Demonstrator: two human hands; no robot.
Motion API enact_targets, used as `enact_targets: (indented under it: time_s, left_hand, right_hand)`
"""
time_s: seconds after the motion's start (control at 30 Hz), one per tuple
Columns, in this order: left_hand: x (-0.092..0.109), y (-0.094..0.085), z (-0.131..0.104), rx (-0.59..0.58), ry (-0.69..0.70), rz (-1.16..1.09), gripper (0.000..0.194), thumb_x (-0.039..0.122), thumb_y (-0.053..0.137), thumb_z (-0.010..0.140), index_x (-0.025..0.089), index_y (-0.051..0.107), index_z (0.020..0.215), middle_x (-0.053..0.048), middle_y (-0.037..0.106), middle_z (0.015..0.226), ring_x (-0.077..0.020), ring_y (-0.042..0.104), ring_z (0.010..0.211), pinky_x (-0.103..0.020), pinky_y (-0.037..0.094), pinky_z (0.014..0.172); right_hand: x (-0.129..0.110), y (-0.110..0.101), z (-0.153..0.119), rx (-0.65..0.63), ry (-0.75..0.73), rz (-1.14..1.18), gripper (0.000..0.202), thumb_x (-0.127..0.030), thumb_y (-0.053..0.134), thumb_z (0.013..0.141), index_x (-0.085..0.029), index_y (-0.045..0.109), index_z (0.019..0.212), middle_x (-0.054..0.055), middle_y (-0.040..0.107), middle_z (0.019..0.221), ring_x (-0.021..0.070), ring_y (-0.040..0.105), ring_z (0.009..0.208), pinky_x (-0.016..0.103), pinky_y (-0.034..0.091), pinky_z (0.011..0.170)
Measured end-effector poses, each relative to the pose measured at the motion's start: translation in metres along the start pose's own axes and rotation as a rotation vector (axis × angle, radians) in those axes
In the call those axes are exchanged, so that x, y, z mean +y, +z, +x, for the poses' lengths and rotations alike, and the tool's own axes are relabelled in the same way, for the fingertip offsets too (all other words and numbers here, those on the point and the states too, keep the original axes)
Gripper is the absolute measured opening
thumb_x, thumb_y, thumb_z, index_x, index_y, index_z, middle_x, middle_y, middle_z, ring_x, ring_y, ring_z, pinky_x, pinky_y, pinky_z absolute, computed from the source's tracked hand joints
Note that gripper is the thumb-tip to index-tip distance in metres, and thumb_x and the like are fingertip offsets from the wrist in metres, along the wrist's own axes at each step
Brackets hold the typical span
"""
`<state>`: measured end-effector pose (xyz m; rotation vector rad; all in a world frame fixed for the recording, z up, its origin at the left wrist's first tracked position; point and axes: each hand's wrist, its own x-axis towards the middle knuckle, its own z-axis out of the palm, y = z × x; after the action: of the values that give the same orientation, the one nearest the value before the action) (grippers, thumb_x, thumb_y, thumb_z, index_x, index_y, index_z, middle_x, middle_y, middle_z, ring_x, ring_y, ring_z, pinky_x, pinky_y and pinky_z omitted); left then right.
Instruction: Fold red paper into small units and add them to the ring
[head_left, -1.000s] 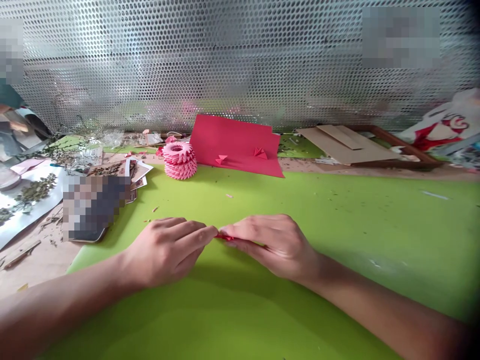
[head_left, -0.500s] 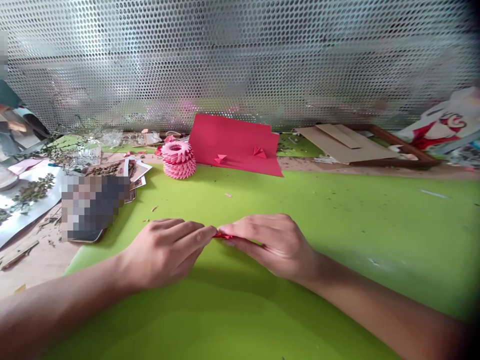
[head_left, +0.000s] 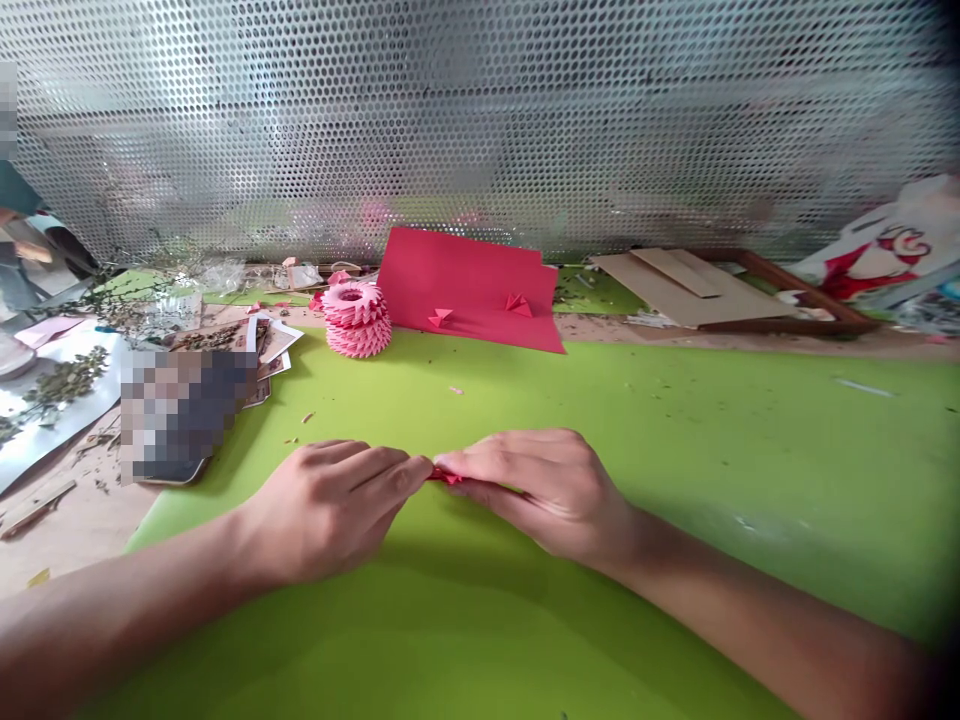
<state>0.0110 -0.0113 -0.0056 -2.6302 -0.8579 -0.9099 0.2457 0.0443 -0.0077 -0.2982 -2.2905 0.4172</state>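
Between the fingertips of both hands is a small folded red paper piece (head_left: 448,477), mostly covered by the fingers. My left hand (head_left: 337,510) pinches its left end. My right hand (head_left: 544,488) grips the other end between thumb and fingers. Beyond the hands, a round pink origami piece (head_left: 358,322) built of many pointed folds stands on the green mat (head_left: 637,420). To its right lie red paper sheets (head_left: 457,265), with two small folded red paper triangles (head_left: 441,318) (head_left: 519,305) on them.
A pixelated phone (head_left: 184,420) lies at the left beside printed photo cards (head_left: 274,345). Dried plant bits (head_left: 75,380) rest on white paper at the far left. Cardboard pieces (head_left: 690,290) sit in a brown tray at the back right. A perforated metal panel (head_left: 465,120) rises behind.
Both hands stay in nearly the same place, still pinching the red paper piece. Its visible part has shifted very slightly between the fingertips.
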Motion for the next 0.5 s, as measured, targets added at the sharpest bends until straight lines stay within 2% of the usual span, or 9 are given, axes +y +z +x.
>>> enact_targets:
  time_s: [0.2, 0.33, 0.4, 0.5]
  left_hand:
    - [0.003, -0.001, 0.0, -0.021, -0.003, 0.022, 0.023, 0.005, 0.053, 0.09, 0.007, 0.062, 0.111, -0.009, 0.075, 0.09, -0.0173, 0.072, 0.068, -0.028, 0.059, 0.06]
    - [0.007, 0.001, 0.003, -0.035, -0.064, 0.038, 0.022, 0.006, 0.051, 0.091, 0.009, 0.062, 0.11, -0.007, 0.075, 0.089, -0.0177, 0.072, 0.068, -0.027, 0.057, 0.058]
    - [0.007, 0.0, 0.007, -0.044, -0.171, -0.043, 0.019, 0.011, 0.052, 0.093, 0.013, 0.062, 0.11, -0.006, 0.075, 0.09, -0.0167, 0.072, 0.071, -0.025, 0.057, 0.061]
    - [0.001, -0.003, 0.012, -0.049, -0.463, -0.288, 0.023, 0.024, 0.052, 0.096, 0.016, 0.057, 0.118, -0.005, 0.074, 0.093, -0.0138, 0.069, 0.066, -0.023, 0.053, 0.057]
  right_hand:
    - [0.0, 0.002, 0.0, 0.019, -0.004, -0.015, 0.019, -0.01, 0.064, 0.091, -0.017, 0.069, 0.107, 0.006, 0.078, 0.091, 0.0128, 0.073, 0.076, 0.021, 0.055, 0.07]
    - [-0.001, 0.004, -0.001, 0.034, 0.064, -0.041, 0.015, -0.014, 0.064, 0.091, -0.018, 0.071, 0.104, 0.004, 0.078, 0.087, 0.0126, 0.072, 0.07, 0.021, 0.054, 0.065]
    - [-0.002, 0.005, -0.001, 0.042, 0.147, -0.022, 0.012, -0.018, 0.065, 0.091, -0.019, 0.072, 0.101, 0.003, 0.077, 0.084, 0.0128, 0.071, 0.067, 0.021, 0.054, 0.062]
    - [-0.003, 0.006, 0.002, 0.122, 0.438, 0.127, 0.011, -0.028, 0.065, 0.091, -0.02, 0.072, 0.094, 0.003, 0.076, 0.08, 0.0137, 0.07, 0.064, 0.022, 0.055, 0.058]
